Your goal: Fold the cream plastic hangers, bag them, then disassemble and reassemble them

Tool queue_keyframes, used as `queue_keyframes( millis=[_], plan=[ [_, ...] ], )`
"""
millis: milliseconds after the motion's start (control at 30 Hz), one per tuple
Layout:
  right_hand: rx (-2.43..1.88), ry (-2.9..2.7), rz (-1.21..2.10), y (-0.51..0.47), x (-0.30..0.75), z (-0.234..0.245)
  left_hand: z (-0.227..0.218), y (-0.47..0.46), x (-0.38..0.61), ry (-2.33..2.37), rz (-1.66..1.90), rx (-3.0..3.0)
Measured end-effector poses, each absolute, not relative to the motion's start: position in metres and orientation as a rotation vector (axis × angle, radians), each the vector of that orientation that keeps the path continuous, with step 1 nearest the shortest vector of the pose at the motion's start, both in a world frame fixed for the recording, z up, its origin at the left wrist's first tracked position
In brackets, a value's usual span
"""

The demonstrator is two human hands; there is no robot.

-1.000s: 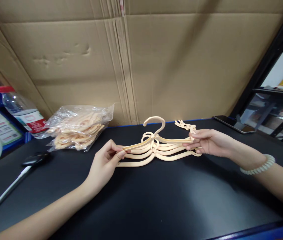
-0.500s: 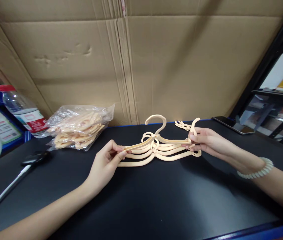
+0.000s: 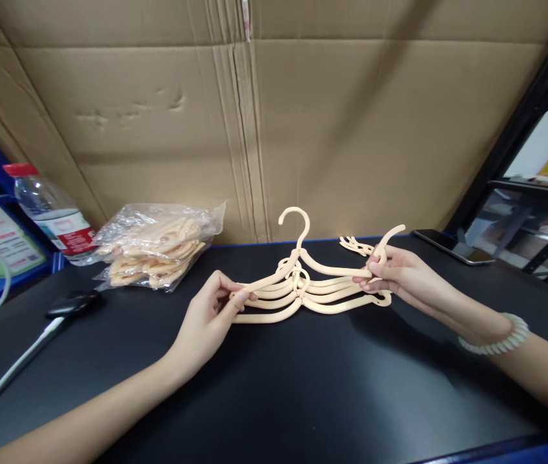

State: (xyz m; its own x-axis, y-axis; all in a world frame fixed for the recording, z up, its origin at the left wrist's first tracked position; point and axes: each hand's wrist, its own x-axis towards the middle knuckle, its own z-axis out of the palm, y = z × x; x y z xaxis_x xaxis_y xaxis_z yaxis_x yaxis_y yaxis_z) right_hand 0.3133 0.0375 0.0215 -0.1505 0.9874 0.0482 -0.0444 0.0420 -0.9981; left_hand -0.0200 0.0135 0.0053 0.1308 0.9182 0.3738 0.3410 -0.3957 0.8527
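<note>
My left hand (image 3: pixel 216 316) is closed in a pinch on the left end of a cream plastic clothes hanger (image 3: pixel 329 265). The hanger's right end is pinched in my right hand (image 3: pixel 392 270). From those right fingers a curved cream piece (image 3: pixel 391 237) sticks up and to the right; whether it joins the hanger is hidden by the fingers. The held hanger stands with its hook up. Below and behind its arms, several matching hangers (image 3: pixel 274 317) lie overlapped on the black table (image 3: pixel 303 393). My left fingertips are close to these; contact cannot be made out.
A clear bag (image 3: pixel 167 241) of cream hanger parts sits at the back left, beside a red-capped bottle (image 3: pixel 61 216). Small cream pieces (image 3: pixel 354 245) and a phone (image 3: pixel 452 247) lie along the back edge. A black device with a white cable (image 3: pixel 22 367) is at left. Cardboard (image 3: pixel 351 129) stands behind.
The held hanger has turned, its hook tipping up and slightly left. The curved piece in my right hand has swung outward to the right. Both hands keep their grip.
</note>
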Motion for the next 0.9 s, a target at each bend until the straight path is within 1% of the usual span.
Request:
queue_keyframes(
  millis=[300,467,567,667,767,900],
  plan=[
    [-0.941,-1.281,1.408,0.038,0.312,0.024,0.005,0.011,-0.021,1.360,1.107,2.185],
    [-0.883,-1.251,1.401,0.050,0.338,0.032,0.009,0.012,-0.024,1.409,1.113,2.438],
    [-0.954,-1.312,1.399,0.058,0.360,0.039,0.014,0.011,-0.025,1.353,1.125,2.657],
    [-1.121,-1.507,1.301,0.063,0.379,0.043,0.019,0.011,-0.026,1.214,1.017,2.836],
    [-1.289,-1.847,1.168,0.066,0.391,0.046,0.022,0.010,-0.028,1.136,0.793,2.954],
    [-1.315,-2.274,1.130,0.065,0.390,0.048,0.021,0.009,-0.030,1.120,0.575,3.019]
  ],
)
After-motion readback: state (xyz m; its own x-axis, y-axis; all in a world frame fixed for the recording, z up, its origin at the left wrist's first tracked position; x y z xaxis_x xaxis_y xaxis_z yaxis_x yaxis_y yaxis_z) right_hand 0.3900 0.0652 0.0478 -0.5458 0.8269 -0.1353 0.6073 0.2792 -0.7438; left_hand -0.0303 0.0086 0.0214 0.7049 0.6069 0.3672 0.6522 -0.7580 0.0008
